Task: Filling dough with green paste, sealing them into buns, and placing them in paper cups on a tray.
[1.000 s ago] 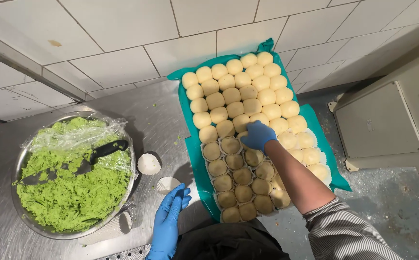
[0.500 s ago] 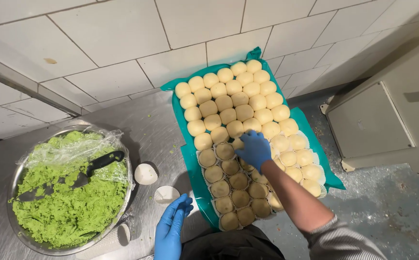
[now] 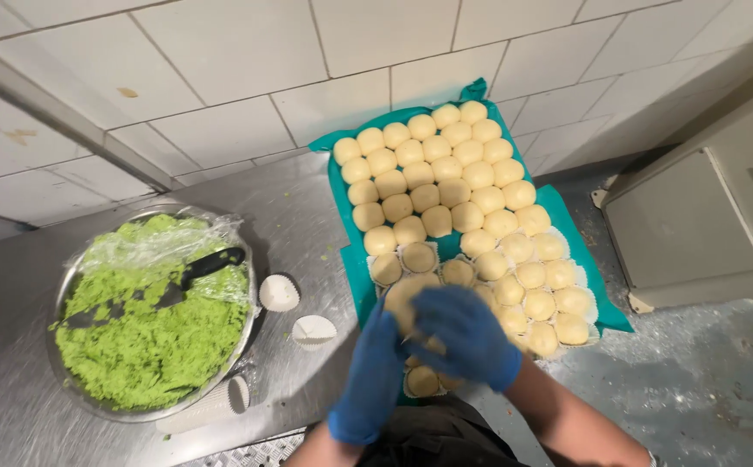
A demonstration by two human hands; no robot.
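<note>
Both of my hands wear blue gloves and meet over the near end of a teal tray packed with several pale dough balls. A flattened piece of pale dough sits between my left hand and my right hand, and both hands are closed on it. The hands are blurred by motion. Some dough balls near the hands rest in white paper cups; the tray's nearest corner is hidden under my hands.
A metal bowl of bright green paste with a black spatula and loose plastic wrap stands at the left. Two empty paper cups and a stack of cups lie on the steel counter. A grey box stands right.
My right hand came back from the tray's middle with a piece of dough. My left hand rose from the counter to meet it. The view shifted closer.
</note>
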